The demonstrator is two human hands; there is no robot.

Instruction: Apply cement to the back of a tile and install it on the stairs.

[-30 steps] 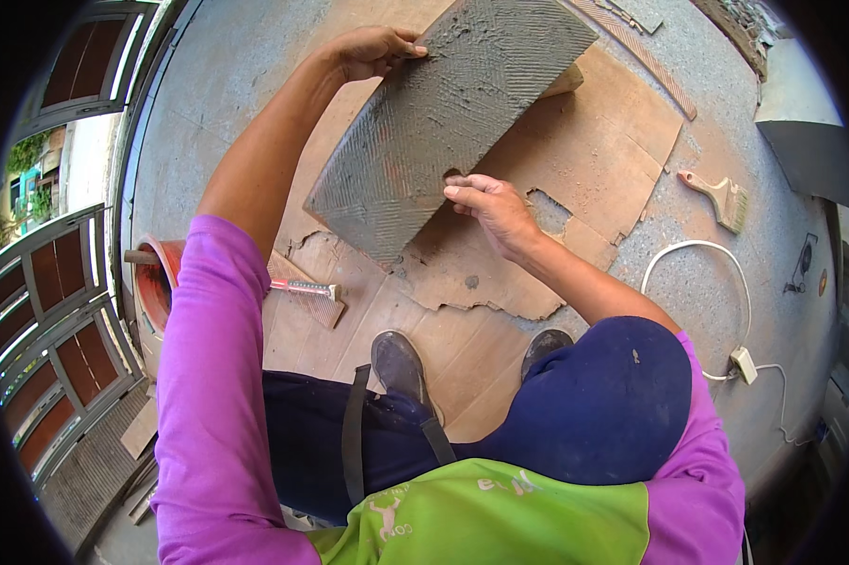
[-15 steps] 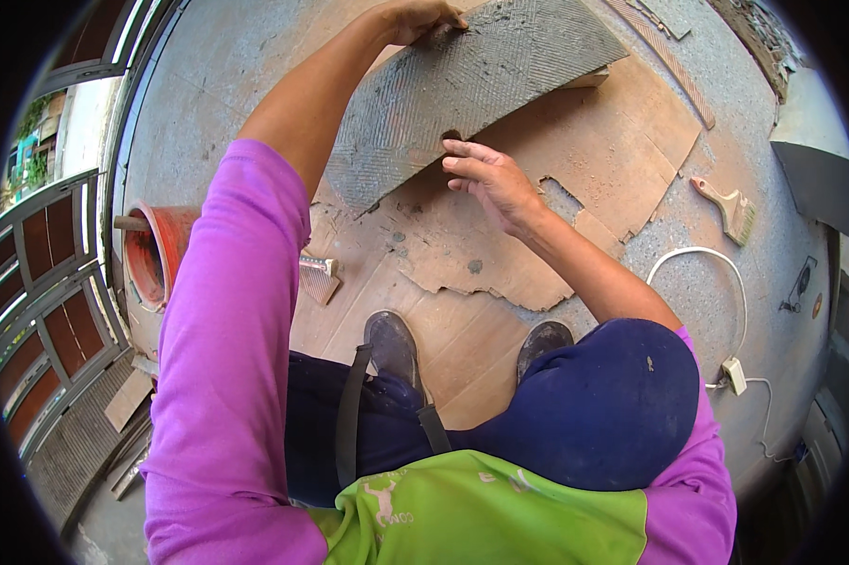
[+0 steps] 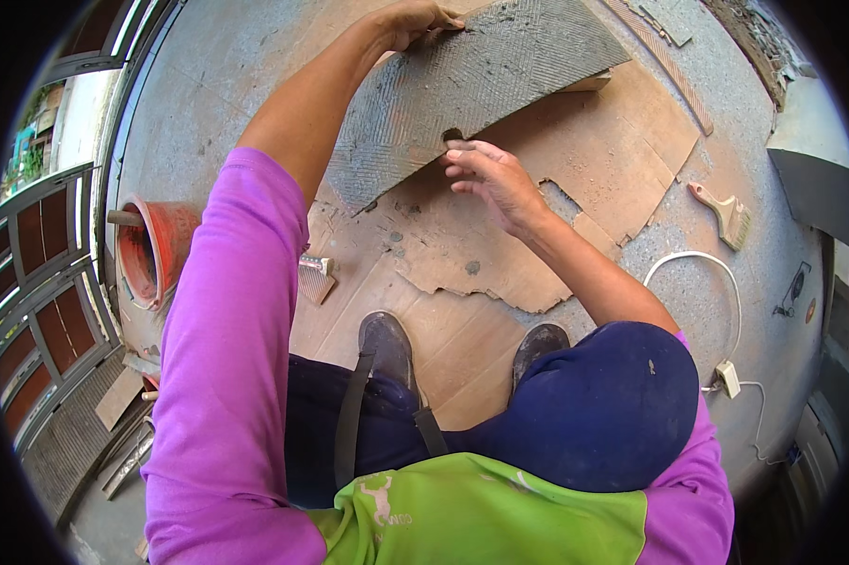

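A large tile (image 3: 481,85), its upward face coated in grey, comb-ridged mortar, is tilted above the cardboard. My left hand (image 3: 415,21) grips its far left edge, with the fingertips over the coated face. A small rounded notch (image 3: 453,135) breaks the tile's near edge. Right beside that notch is my right hand (image 3: 495,185), palm partly turned in, its fingers loosely bent and apart. Its fingertips reach the notch's edge; whether they press on it I cannot tell. Under the tile's right end, part of a pale block (image 3: 589,83) shows.
Torn cardboard (image 3: 575,151) covers the floor below the tile. An orange-red bucket (image 3: 165,245) stands at left, near a notched scraper (image 3: 316,278). On the right lie a paintbrush (image 3: 723,215) and a white cable with a socket box (image 3: 727,379). A long strip (image 3: 664,61) lies at far right.
My right hand's fingers have drawn slightly closer together and bent more at the notch. The left hand keeps its grip, and the tile has barely moved.
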